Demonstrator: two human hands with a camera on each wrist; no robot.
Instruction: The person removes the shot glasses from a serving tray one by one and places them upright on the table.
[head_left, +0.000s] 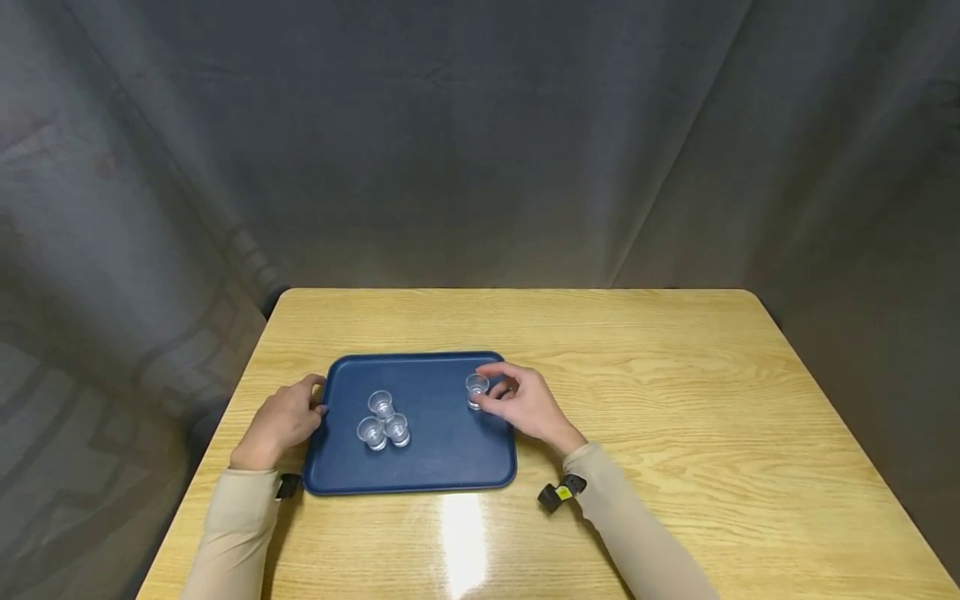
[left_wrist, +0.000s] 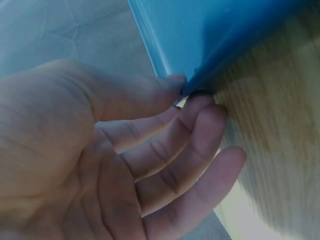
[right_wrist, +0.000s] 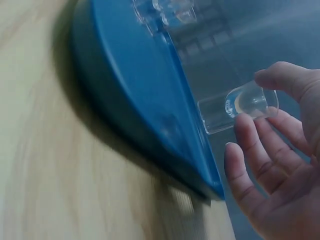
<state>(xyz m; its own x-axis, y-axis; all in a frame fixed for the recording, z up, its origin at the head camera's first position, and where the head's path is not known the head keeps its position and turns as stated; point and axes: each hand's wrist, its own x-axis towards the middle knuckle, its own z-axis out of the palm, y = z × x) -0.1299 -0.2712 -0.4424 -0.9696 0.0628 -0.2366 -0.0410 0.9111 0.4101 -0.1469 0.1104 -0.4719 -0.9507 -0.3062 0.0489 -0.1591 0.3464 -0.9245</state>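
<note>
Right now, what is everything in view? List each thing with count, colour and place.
table: one, light wood grain, fills the foreground.
tray: one, blue, on the table's left half.
grouped glasses: three, clear, clustered on the tray's left part.
single glass: one, clear, at the tray's right side.
curtain: grey, behind the table.
wrist devices: two, black, on the sleeves.
left hand: touches the tray's left edge.
right hand: fingers around the single glass.
</note>
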